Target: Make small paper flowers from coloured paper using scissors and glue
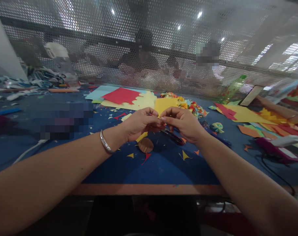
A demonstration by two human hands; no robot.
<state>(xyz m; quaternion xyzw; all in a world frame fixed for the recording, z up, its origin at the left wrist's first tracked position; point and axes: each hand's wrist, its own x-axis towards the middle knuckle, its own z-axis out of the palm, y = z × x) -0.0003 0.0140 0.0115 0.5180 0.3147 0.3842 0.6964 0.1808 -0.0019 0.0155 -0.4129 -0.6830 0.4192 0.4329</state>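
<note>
My left hand and my right hand meet over the table's middle, fingertips pinched together. Whatever small thing is between them is mostly hidden and too small to name. Below the fingers lies a dark-handled tool, perhaps scissors, partly covered by my hands. A round brown wooden-looking disc rests just under my left hand. Yellow paper shows behind the fingertips, beside a heap of small folded colourful paper pieces. A round pleated paper piece lies right of my right hand.
Red and pale sheets lie at the back. Paper scraps dot the blue tabletop. A water bottle and a green-capped bottle stand near the perforated screen. A purple corded tool and another person's arm are at right.
</note>
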